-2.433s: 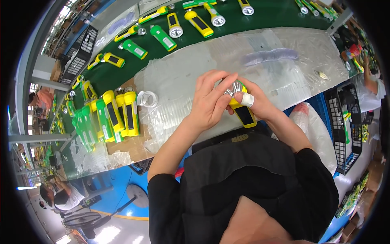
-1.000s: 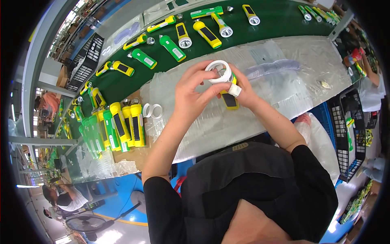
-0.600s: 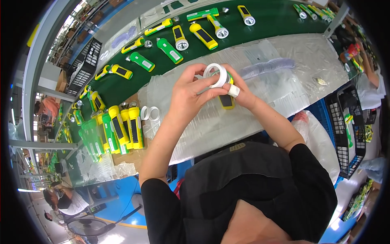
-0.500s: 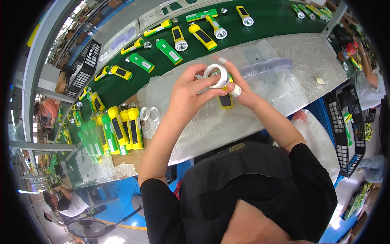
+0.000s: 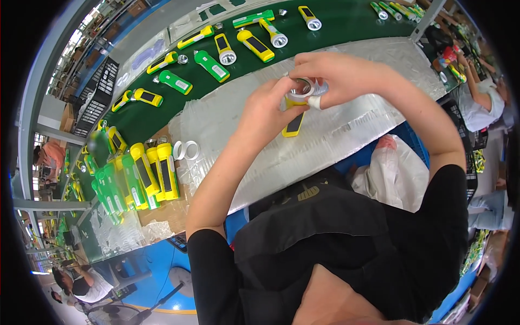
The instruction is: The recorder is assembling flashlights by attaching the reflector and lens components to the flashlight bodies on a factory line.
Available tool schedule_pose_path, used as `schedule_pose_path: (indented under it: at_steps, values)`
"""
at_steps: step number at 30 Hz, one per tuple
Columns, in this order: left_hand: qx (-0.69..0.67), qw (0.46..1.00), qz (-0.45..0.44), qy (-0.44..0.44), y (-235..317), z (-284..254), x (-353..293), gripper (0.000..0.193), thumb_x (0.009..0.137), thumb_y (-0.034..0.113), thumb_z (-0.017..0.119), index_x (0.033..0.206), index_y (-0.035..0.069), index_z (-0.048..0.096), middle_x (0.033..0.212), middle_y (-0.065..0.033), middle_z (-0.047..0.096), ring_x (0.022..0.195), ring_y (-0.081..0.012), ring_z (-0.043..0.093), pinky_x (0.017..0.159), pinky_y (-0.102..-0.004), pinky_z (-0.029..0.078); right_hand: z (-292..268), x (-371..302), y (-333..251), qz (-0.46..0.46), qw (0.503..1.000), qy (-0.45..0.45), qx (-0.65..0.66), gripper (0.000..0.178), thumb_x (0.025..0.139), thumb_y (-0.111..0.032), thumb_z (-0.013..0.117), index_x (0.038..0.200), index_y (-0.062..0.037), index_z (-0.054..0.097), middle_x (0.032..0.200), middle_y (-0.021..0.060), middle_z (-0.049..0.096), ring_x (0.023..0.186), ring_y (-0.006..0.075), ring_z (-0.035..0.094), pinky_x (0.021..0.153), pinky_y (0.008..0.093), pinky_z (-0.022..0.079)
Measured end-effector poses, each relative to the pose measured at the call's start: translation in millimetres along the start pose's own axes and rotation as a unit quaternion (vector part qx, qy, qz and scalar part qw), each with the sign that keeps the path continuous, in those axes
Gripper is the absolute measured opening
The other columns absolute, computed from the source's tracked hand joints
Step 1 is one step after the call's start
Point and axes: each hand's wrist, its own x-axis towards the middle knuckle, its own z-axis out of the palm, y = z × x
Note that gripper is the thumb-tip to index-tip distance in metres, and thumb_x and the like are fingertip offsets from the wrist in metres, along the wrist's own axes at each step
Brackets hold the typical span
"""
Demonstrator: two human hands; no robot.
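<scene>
Since the earlier frame, the right hand (image 5: 346,78) has swung higher, fingers bent over the white ring (image 5: 301,97); its hold I cannot tell. Left hand (image 5: 265,111), curled closed, grips the yellow flashlight (image 5: 293,125) above the plastic-covered bench (image 5: 260,168).

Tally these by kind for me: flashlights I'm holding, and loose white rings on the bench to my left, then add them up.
Held flashlight: 1
Loose white rings: 2
Total: 3
</scene>
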Motion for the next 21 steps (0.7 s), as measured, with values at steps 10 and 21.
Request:
schedule_pose_path:
  at_steps: [10, 21]
  values:
    - [-0.053, 0.999, 0.0, 0.003, -6.7, -0.9, 0.2, 0.036, 0.071, 0.017, 0.083, 0.101, 0.012, 0.062, 0.089, -0.0101, 0.065, 0.074, -0.0278, 0.063, 0.064, -0.0366, 0.051, -8.8, 18.9, 5.0, 0.085, 0.988, -0.107, 0.068, 0.036, 0.071, 0.0, 0.066, 0.106, 0.0012, 0.058, 0.089, 0.0125, 0.059, 0.078, 0.026, 0.06, 0.068, 0.0344, 0.051]
    - [-0.052, 0.998, 0.029, 0.018, -19.5, 2.7, 1.4, 0.037, 0.068, 0.016, 0.084, 0.099, 0.011, 0.063, 0.08, -0.0092, 0.061, 0.069, -0.0271, 0.061, 0.06, -0.0371, 0.05, 8.0, 17.1, 5.1, 0.119, 0.993, -0.022, -0.005, 0.037, 0.074, -0.018, 0.075, 0.099, 0.003, 0.057, 0.077, 0.0123, 0.06, 0.066, 0.0242, 0.06, 0.059, 0.0346, 0.049]
